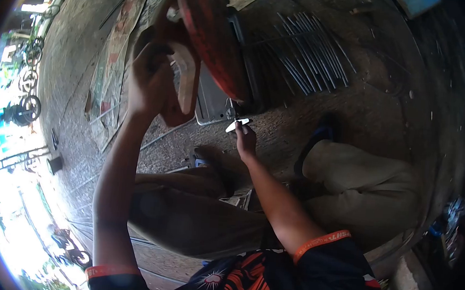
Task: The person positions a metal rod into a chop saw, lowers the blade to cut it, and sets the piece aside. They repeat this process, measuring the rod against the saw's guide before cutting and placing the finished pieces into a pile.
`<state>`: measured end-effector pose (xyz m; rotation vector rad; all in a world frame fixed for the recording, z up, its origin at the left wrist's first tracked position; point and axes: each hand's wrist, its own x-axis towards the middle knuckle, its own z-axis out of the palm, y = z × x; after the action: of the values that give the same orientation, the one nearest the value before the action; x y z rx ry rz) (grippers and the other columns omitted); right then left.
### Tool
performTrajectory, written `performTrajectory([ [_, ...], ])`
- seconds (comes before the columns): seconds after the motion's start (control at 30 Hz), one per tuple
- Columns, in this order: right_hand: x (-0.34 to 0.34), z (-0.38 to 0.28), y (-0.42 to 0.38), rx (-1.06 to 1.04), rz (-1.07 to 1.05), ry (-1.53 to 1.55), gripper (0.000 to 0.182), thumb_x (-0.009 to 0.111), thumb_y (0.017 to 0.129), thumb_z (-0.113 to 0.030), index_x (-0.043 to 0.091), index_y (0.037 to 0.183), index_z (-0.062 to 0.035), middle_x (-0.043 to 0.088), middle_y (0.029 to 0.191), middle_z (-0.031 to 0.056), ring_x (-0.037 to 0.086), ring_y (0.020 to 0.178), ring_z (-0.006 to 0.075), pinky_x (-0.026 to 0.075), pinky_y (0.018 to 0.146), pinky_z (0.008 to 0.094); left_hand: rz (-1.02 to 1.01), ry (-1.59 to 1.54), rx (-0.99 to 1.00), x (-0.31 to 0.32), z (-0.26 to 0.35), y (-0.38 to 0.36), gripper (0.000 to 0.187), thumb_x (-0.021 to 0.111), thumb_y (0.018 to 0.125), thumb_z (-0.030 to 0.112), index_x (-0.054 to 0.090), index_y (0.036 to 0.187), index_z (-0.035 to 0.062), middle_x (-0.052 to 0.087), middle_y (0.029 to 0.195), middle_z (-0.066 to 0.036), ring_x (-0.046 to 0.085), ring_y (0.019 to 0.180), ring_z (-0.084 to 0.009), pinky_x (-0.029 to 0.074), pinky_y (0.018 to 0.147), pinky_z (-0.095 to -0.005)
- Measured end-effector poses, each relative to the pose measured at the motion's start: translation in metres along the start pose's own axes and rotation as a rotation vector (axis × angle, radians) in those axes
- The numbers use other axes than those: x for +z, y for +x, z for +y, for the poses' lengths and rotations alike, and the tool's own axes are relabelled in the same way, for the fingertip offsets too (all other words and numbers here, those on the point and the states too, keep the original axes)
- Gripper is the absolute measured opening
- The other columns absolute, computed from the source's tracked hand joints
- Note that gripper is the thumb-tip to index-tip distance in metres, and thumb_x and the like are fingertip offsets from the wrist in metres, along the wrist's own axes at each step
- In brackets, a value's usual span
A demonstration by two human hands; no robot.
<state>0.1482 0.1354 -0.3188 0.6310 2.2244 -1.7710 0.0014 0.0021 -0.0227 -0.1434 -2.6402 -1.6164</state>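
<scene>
A cut-off saw with a scuffed red blade guard and a grey base stands on the ground in front of me. My left hand is wrapped round its reddish loop handle, left of the guard. Below the guard's lower tip, my right hand pinches a small pale, pointed flat piece between thumb and fingers. That piece lies close to the metal fittings at the front of the base. The blade is hidden by the guard.
Several thin metal rods lie side by side on the ground to the right of the saw. A worn, stained sheet lies at the left. My bent legs flank the work spot. Motorcycles stand in the bright area at far left.
</scene>
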Motion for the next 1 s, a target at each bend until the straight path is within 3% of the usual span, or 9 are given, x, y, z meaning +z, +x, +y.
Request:
performTrajectory([
  [0.1,0.01,-0.004,-0.01,0.274,0.091,0.562,0.044,0.054,0.093,-0.039,0.064,0.101,0.0028,0.066,0.09,0.0115,0.063,0.077,0.0188,0.049,0.066,0.0318,0.081,0.023,0.031,0.005,-0.003,-0.003,0.023,0.05,0.076,0.001,0.06,0.097,-0.0013,0.051,0.078,-0.003,0.046,0.062,-0.0067,0.039,0.054,-0.0224],
  [0.13,0.007,-0.018,-0.015,0.184,0.178,0.399,0.045,0.053,0.094,-0.041,0.062,0.107,0.0009,0.064,0.099,0.0119,0.062,0.085,0.0168,0.05,0.069,0.0295,0.098,0.06,0.063,0.003,-0.005,-0.001,0.022,0.052,0.075,0.002,0.061,0.094,0.0001,0.051,0.08,-0.004,0.047,0.063,-0.0079,0.04,0.055,-0.0243],
  [0.23,0.029,0.019,0.014,0.15,0.242,0.511,0.048,0.051,0.095,-0.041,0.061,0.106,0.004,0.063,0.096,0.0159,0.06,0.089,0.0255,0.045,0.08,0.0362,0.115,0.273,0.148,-0.001,-0.001,-0.001,0.022,0.056,0.072,0.008,0.062,0.092,0.002,0.052,0.086,-0.009,0.05,0.07,-0.0139,0.043,0.062,-0.0295],
  [0.43,0.026,0.019,0.027,0.5,0.241,0.687,0.051,0.051,0.094,-0.046,0.061,0.102,0.0035,0.061,0.094,0.0126,0.054,0.084,0.0256,0.042,0.082,0.0366,0.177,0.27,0.306,0.0,-0.007,0.002,0.026,0.058,0.07,0.011,0.063,0.094,0.0035,0.055,0.102,-0.015,0.054,0.078,-0.0229,0.045,0.071,-0.0345],
  [0.57,0.026,0.034,0.034,0.628,0.11,0.888,0.046,0.052,0.093,-0.048,0.062,0.097,-0.0031,0.056,0.086,0.0051,0.05,0.072,0.0169,0.042,0.065,0.0329,0.14,0.269,0.251,-0.001,-0.001,-0.001,0.026,0.058,0.07,0.01,0.064,0.095,0.0035,0.056,0.108,-0.016,0.056,0.082,-0.0242,0.045,0.074,-0.0349],
  [0.63,0.035,0.044,0.039,0.598,0.102,0.949,0.046,0.051,0.093,-0.05,0.062,0.096,-0.0053,0.053,0.082,0.0028,0.047,0.067,0.0134,0.041,0.059,0.031,0.103,0.252,0.198,-0.001,0.001,-0.001,0.024,0.053,0.073,0.006,0.063,0.095,0.0012,0.046,0.133,-0.019,0.053,0.112,-0.0272,0.04,0.095,-0.0328],
  [0.7,0.049,0.051,0.045,0.526,0.259,0.869,0.052,0.046,0.094,-0.053,0.062,0.099,-0.0047,0.055,0.084,0.0026,0.049,0.066,0.0128,0.041,0.055,0.0283,0.082,0.236,0.188,-0.001,-0.005,-0.001,0.026,0.054,0.077,0.007,0.061,0.101,0.0023,0.053,0.124,-0.015,0.057,0.103,-0.0257,0.045,0.089,-0.0343],
  [0.83,0.009,-0.028,0.025,0.698,0.268,0.611,0.072,0.031,0.095,-0.058,0.059,0.113,0.0052,0.062,0.112,0.0215,0.062,0.099,0.0343,0.048,0.084,0.0417,0.175,-0.128,-0.144,0.007,-0.013,-0.005,0.04,0.055,0.084,0.012,0.049,0.122,0.0026,0.058,0.105,-0.009,0.06,0.084,-0.0203,0.05,0.073,-0.0359],
  [1.0,0.006,-0.042,0.027,0.742,0.263,0.377,0.076,0.025,0.096,-0.058,0.062,0.104,0.0077,0.062,0.107,0.0277,0.06,0.102,0.04,0.046,0.088,0.0464,0.117,-0.553,-0.535,0.006,-0.012,-0.005,0.046,0.057,0.085,0.022,0.045,0.121,-0.004,0.058,0.089,-0.009,0.062,0.074,-0.0226,0.051,0.059,-0.033],
])
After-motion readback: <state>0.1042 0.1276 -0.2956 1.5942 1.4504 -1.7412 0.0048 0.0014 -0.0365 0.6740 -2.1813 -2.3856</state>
